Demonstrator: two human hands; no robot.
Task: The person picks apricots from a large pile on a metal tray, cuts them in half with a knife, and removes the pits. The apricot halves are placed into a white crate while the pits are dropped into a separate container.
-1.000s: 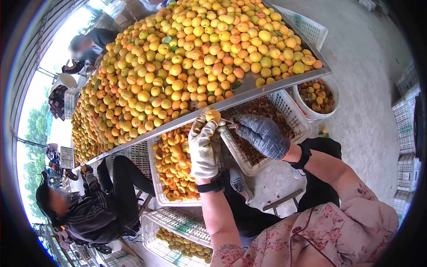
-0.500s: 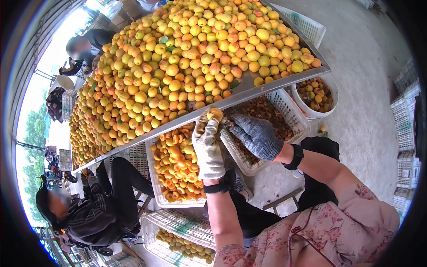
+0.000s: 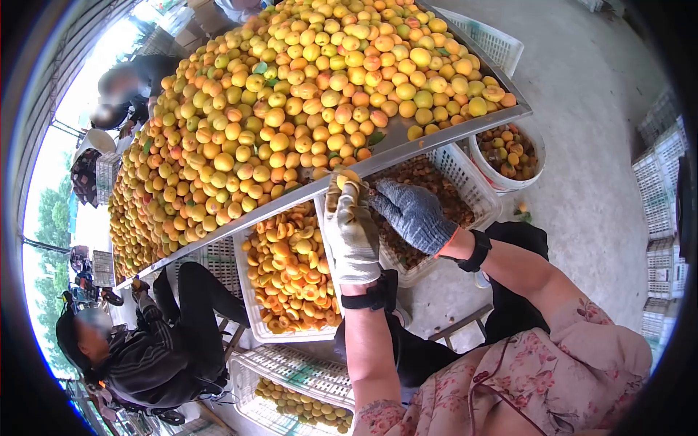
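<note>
My left hand (image 3: pixel 352 236), in a cream work glove, grips an apricot (image 3: pixel 347 178) at its fingertips, close to the metal table's front edge. Beside it my right hand (image 3: pixel 416 214), in a grey knitted glove, is closed with its fingertips near the fruit; what it grips is too small and hidden to make out. Under my left hand and to its left is a white crate (image 3: pixel 256 333) of split orange apricot halves (image 3: pixel 287 269). Below my right hand a second white crate (image 3: pixel 488 207) holds brown pits (image 3: pixel 436 185).
Whole apricots (image 3: pixel 291 94) are heaped on the metal-rimmed table (image 3: pixel 465 129). A white bucket (image 3: pixel 502 187) of fruit stands at right. A person in black (image 3: pixel 156 356) sits at left, another person (image 3: pixel 134 83) beyond. A crate (image 3: pixel 291 370) lies below; stacked crates (image 3: pixel 654 196) line the right.
My left hand has shifted slightly right and turned, still gripping the apricot. My right hand stays close beside it. The whole view has moved a little.
</note>
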